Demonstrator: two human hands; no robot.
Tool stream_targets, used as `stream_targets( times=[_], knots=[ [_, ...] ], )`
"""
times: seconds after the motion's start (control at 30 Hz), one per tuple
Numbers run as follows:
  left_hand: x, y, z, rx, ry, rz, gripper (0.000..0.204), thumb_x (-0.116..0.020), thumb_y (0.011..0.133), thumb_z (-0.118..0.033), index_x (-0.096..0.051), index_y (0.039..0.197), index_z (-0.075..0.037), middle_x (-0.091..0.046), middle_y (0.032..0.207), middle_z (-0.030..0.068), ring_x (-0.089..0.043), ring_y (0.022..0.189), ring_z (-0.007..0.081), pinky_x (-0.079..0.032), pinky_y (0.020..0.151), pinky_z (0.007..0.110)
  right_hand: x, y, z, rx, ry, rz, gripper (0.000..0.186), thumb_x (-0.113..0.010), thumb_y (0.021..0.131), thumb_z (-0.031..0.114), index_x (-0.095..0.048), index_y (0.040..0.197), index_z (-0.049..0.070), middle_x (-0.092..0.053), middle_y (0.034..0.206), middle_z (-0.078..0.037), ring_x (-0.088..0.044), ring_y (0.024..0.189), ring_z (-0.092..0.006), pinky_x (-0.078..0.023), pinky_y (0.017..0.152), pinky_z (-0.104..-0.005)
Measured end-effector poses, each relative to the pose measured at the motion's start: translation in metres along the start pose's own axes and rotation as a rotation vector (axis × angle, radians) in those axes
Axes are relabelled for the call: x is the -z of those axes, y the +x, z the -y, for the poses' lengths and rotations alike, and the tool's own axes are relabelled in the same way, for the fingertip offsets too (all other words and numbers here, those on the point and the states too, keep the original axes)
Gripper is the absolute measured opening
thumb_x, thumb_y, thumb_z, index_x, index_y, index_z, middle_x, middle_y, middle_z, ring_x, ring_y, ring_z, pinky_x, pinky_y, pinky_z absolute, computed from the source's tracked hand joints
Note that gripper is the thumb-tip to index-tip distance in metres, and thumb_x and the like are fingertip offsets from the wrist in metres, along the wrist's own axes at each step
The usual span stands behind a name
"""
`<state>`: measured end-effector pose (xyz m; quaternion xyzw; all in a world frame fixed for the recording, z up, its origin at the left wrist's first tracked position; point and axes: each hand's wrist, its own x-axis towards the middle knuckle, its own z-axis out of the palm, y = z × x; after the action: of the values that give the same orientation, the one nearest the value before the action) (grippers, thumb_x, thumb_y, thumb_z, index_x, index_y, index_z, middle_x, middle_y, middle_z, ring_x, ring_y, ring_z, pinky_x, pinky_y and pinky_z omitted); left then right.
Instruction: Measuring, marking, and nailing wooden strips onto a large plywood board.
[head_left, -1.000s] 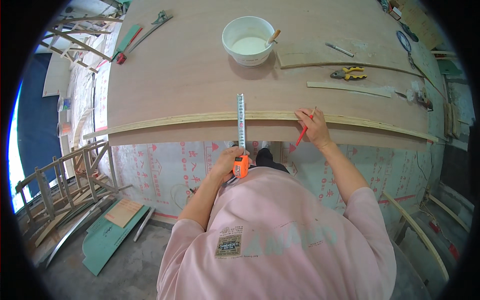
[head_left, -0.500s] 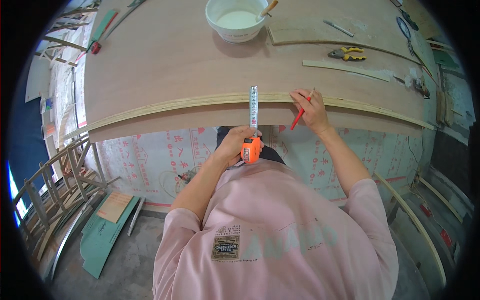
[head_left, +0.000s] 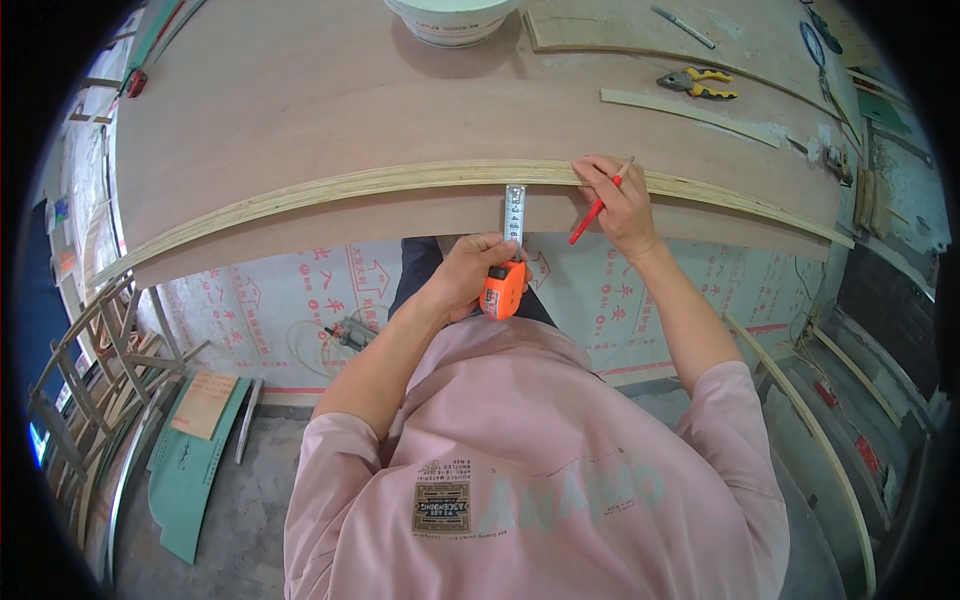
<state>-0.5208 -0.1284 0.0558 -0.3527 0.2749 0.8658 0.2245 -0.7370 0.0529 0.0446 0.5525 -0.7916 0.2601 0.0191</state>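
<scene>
Strip's point(head_left: 400, 178) running nr worktop point(head_left: 300, 110) edge, bucket point(head_left: 450, 30) well fwd. L grip point(head_left: 465, 272) clamping tape point(head_left: 505, 290), blade point(head_left: 514, 215) pointing fwd; R grip point(head_left: 620, 212) clamping pencil point(head_left: 587, 222).

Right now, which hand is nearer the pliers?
Right. In the picture, the right hand is below and left of the pliers; the left hand is farther down and left.

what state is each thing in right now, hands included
Left hand, closed on the tape measure
Right hand, gripping the red pencil
Tape measure, blade partly out
Red pencil, held slanted
Long wooden strip, lying on the table
Pliers, lying with handles apart
White bucket, upright, partly out of frame
</scene>
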Motion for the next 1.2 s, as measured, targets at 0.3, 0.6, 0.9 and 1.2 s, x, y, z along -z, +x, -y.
stream_targets(
  times=[0.3, 0.6, 0.9, 1.2],
  knots=[
    [-0.008, 0.020, -0.039, -0.106, -0.103, 0.061, 0.026, -0.051, 0.109, -0.023, -0.058, 0.121, -0.001, -0.072, 0.099, 0.0162, -0.072, 0.084, 0.0246, -0.062, 0.076, 0.039, -0.003, -0.001, -0.002, 0.034, -0.023, -0.003, 0.055, -0.081, 0.069, 0.000, -0.069, 0.122, 0.009, -0.066, 0.119, -0.004, -0.063, 0.106, -0.0251, -0.048, 0.091, -0.0415],
    [0.005, 0.024, -0.028, -0.029, -0.088, 0.028, 0.027, -0.048, 0.110, -0.028, -0.059, 0.105, -0.003, -0.071, 0.092, 0.0160, -0.072, 0.079, 0.0266, -0.062, 0.072, 0.041, -0.002, -0.001, -0.001, 0.006, -0.016, 0.010, 0.054, -0.080, 0.071, -0.004, -0.071, 0.122, 0.009, -0.069, 0.121, -0.003, -0.062, 0.107, -0.0263, -0.051, 0.093, -0.0394],
    [0.007, 0.022, -0.036, -0.072, -0.076, 0.024, 0.028, -0.051, 0.110, -0.026, -0.060, 0.123, -0.003, -0.071, 0.091, 0.0155, -0.074, 0.077, 0.0271, -0.064, 0.070, 0.043, -0.002, 0.001, 0.000, -0.002, -0.015, 0.019, 0.052, -0.080, 0.072, -0.003, -0.070, 0.122, 0.009, -0.069, 0.120, -0.004, -0.063, 0.106, -0.0274, -0.050, 0.092, -0.0403],
    [0.007, 0.026, -0.036, -0.098, -0.042, -0.009, 0.032, -0.052, 0.110, -0.030, -0.061, 0.126, -0.004, -0.072, 0.088, 0.0149, -0.074, 0.074, 0.0272, -0.064, 0.066, 0.042, 0.000, 0.003, 0.002, -0.010, -0.013, 0.026, 0.050, -0.079, 0.074, -0.002, -0.071, 0.121, 0.008, -0.070, 0.120, -0.006, -0.064, 0.106, -0.0285, -0.050, 0.092, -0.0406]
  ],
)
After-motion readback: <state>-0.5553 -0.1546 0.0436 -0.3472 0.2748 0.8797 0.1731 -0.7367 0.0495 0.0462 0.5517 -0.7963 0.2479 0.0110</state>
